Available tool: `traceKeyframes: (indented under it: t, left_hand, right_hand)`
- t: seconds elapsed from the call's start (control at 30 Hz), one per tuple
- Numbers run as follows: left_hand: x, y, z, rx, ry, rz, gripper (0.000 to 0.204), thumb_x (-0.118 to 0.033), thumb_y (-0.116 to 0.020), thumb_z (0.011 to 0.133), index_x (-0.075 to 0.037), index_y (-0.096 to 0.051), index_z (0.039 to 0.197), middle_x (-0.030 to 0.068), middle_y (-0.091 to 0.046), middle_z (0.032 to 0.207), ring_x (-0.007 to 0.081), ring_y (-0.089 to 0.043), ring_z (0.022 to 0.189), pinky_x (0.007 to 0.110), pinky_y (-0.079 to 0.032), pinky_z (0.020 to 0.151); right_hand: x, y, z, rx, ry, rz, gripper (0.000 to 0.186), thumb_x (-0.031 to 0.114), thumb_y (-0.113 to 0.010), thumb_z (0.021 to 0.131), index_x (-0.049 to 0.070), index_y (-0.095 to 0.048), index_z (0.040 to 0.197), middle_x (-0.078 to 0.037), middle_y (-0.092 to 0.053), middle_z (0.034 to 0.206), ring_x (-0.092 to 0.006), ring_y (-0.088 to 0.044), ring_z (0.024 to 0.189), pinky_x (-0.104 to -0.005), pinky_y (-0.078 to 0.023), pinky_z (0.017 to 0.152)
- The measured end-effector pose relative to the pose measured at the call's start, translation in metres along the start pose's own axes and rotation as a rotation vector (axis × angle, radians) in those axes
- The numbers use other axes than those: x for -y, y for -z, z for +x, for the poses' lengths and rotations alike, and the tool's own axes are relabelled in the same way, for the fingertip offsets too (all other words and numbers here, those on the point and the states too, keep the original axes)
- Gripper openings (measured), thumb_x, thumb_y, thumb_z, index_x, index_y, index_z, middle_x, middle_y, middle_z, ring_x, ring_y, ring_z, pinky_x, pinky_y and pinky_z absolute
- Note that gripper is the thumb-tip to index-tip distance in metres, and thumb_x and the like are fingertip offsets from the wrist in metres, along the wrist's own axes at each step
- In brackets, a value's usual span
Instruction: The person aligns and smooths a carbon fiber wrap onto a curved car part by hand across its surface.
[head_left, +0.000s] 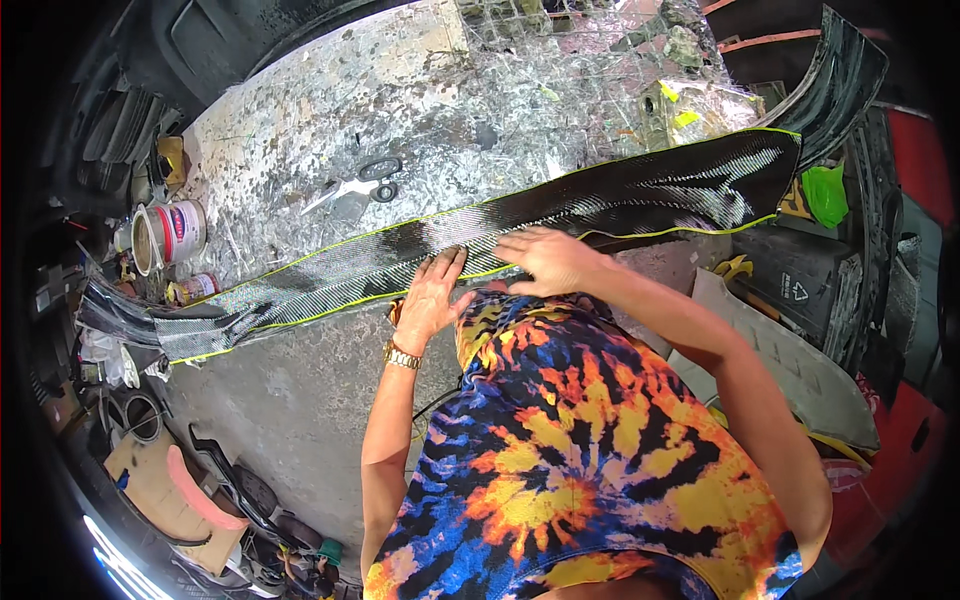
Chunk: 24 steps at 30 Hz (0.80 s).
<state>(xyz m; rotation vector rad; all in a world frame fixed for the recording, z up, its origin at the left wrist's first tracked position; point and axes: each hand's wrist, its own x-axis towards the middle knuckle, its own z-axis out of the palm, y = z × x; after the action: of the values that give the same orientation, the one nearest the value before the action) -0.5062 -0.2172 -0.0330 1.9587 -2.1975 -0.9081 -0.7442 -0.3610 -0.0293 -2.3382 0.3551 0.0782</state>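
Note:
A long strip of black woven carbon fibre cloth [370, 262] with yellow edging lies across the near side of the workbench. It drapes over a long dark curved part [838, 85], whose bare ends show past the cloth at both sides. My left hand [432, 298] presses its outstretched fingers on the middle of the strip, near the lower edge. Just to its right, my right hand [552, 262] rests with fingers extended on the same strip. Neither hand grips anything. The cloth looks creased toward its right end.
Scissors [362, 187] with black handles lie on the paint-splattered workbench [290, 150]. Cans [180, 232] stand at its left edge. A metal block [690, 112] with yellow tape sits at the back right. Panels and boxes crowd the floor on both sides.

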Motion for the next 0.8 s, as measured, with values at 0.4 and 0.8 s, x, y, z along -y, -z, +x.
traceKeyframes:
  t: [0.4,0.8]
  left_hand:
    - [-0.003,-0.006,0.003,0.002,-0.03,0.022,0.08,-0.035,-0.072,0.083,-0.005,-0.041,0.15,0.0148,-0.046,0.152,0.0334,-0.045,0.137,0.048,-0.035,0.112]
    - [-0.002,0.0,0.006,0.058,-0.047,0.076,0.082,-0.039,-0.073,0.083,-0.006,-0.04,0.15,0.0142,-0.047,0.15,0.0332,-0.051,0.131,0.047,-0.038,0.108]
  right_hand:
    - [-0.003,-0.022,0.018,-0.023,-0.013,-0.034,0.071,0.049,-0.069,0.084,-0.001,-0.055,0.134,-0.021,-0.059,0.135,-0.0336,-0.055,0.126,-0.0447,-0.045,0.106]
    - [-0.04,0.019,-0.029,0.32,-0.278,0.032,0.09,0.078,-0.033,0.094,0.007,-0.048,0.147,-0.014,-0.041,0.157,-0.0321,-0.039,0.144,-0.0425,-0.035,0.117]
